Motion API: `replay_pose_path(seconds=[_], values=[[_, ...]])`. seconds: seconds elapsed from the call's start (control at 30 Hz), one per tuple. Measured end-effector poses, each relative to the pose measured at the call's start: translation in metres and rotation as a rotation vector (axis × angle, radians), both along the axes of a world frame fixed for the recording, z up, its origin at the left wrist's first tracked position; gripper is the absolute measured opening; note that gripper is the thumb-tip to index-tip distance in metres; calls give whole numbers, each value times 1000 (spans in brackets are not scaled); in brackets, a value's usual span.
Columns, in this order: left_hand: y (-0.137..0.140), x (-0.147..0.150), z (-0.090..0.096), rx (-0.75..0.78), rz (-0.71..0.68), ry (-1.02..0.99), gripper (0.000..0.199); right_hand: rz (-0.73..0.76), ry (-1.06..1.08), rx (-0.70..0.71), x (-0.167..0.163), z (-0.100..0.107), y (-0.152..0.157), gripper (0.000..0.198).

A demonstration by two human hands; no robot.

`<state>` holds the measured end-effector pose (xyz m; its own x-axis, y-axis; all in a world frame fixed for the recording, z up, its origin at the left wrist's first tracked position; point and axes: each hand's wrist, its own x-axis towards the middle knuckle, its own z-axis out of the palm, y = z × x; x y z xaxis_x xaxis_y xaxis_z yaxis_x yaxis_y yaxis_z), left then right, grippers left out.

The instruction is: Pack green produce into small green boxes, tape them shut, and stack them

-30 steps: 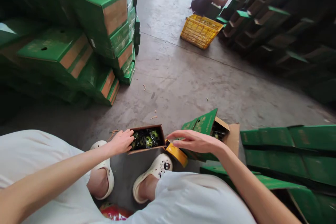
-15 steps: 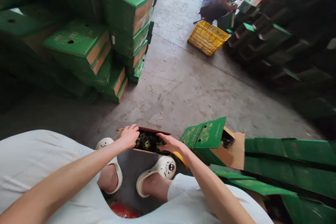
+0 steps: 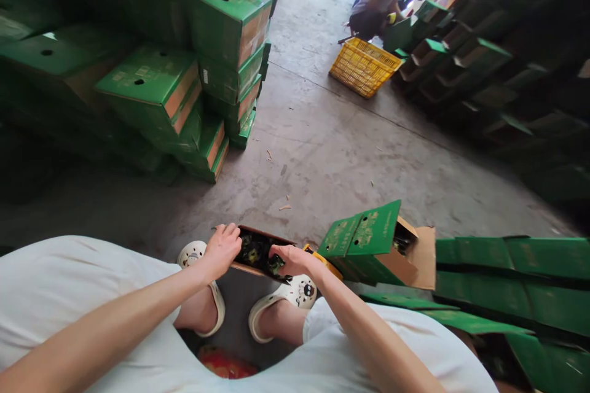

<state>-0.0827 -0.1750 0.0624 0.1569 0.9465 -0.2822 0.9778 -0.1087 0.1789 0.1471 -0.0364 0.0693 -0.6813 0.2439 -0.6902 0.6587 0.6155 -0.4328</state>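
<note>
Between my feet stands an opened cardboard box (image 3: 251, 268), packed with dark, glossy wrapped items (image 3: 252, 252) that show bits of green. My left hand (image 3: 223, 252) is closed over the box's left end, its fingers curled on the rim. At the opposite end, my right hand (image 3: 291, 260) dips inside with fingers and thumb pinched near the wrapped contents; what they hold is partly hidden. A green box (image 3: 357, 236) with a raised brown flap stands to the right and holds similar dark items.
Stacked green boxes (image 3: 230, 12) rise at the left, with more green boxes (image 3: 488, 258) at the right. A yellow crate (image 3: 364, 67) sits on the concrete floor (image 3: 313, 135) near a crouching person (image 3: 378, 0). Something red (image 3: 225, 363) lies below my legs.
My right hand has moved lower into the box, and its spread fingers have drawn together. My left hand stays on the left end. The view has shifted slightly.
</note>
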Motion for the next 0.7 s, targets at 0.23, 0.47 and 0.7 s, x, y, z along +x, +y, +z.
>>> replay_pose_path(seconds=[0.23,0.47,0.7], values=[[20,27,-33,-218,-261,-270,37,3,33,-31,-10,-5,-1,45],[37,34,-57,-232,-294,-160,26,-141,34,-35,1,-11,-11,51],[39,34,-60,-138,-254,-81,44,-383,94,-140,20,-26,11,60]])
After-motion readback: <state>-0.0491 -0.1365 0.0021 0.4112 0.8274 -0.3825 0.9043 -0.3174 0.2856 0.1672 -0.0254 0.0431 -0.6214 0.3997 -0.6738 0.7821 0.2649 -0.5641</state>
